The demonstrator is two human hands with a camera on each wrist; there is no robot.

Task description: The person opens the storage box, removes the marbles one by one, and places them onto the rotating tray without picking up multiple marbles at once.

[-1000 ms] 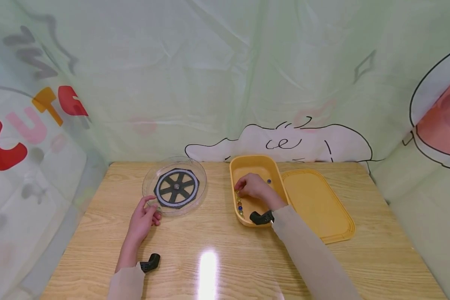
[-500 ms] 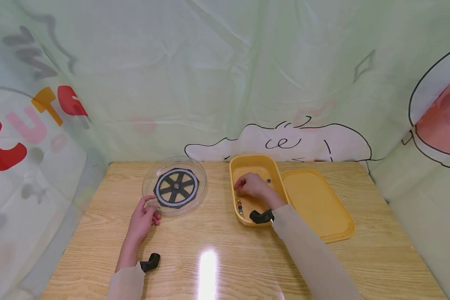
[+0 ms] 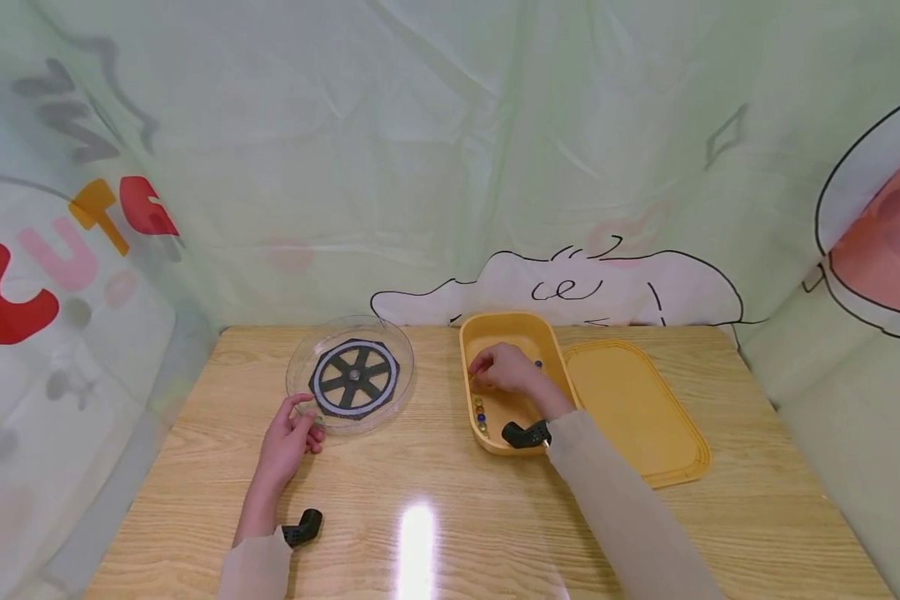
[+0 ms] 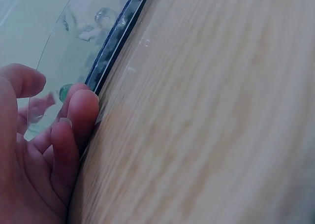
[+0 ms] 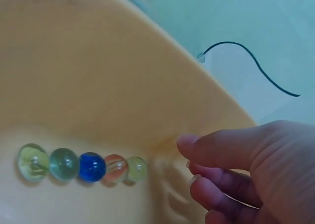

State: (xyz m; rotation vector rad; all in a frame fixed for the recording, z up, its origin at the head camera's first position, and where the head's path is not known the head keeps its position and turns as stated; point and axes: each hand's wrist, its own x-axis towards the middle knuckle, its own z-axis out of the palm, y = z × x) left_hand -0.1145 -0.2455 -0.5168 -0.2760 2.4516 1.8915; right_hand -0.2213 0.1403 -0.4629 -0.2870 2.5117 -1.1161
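My left hand (image 3: 285, 437) is at the near-left rim of a clear round dish (image 3: 405, 392), fingers loosely bent around the edge. Close to its fingertips is a green marble (image 4: 64, 92), partly covered by a finger in the left wrist view. A dark spoked wheel-shaped piece (image 3: 354, 377) lies in the dish. My right hand (image 3: 504, 369) reaches into a yellow tub (image 3: 521, 320), thumb and bent fingers near its left wall. No marble shows between them. Several glass marbles line up beside the fingertips, a blue marble (image 5: 92, 167) among them.
A flat yellow lid (image 3: 633, 408) lies to the right of the tub. Another blue marble (image 3: 537, 364) sits in the tub behind the right hand. A printed curtain (image 3: 330, 183) hangs behind the wooden table (image 3: 360, 517).
The right hand has shifted slightly in the tub and covers more of the lone blue marble. The yellowish marble by its fingertips no longer shows in the head view. The left hand stays at the dish.
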